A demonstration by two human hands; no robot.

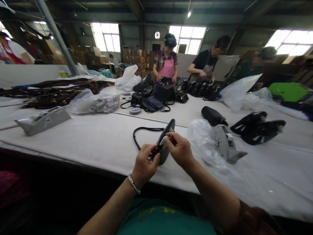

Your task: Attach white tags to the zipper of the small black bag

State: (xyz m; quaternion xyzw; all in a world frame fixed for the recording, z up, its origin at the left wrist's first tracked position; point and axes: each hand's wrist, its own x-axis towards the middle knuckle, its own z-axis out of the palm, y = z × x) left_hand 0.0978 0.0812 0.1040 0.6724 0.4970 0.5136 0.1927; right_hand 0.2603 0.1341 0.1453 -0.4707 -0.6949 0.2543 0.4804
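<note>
Smooth black bag (164,154) with rounded edge, thin looped strap (134,135), left hand (146,163) clasping the bag, fingers curled, right hand (180,150) pinching a crumpled white scrap (164,140), fingertips close together

Lighting: dim overall; glare from overexposed windows (106,37), one small lit lamp (189,14) overhead. Bench (97,133) pale, softly lit; deep shadow beneath its near edge. Quality: soft detail; black bags (265,132) at right smeared; wide-angle stretching towards the frame edges.

Factory wkshop: long worktable (97,133), blk bags (162,94) in piles, aproned co-worker (168,67), stacked boxes (138,60) behind (prob. cardboard, dim there).
</note>
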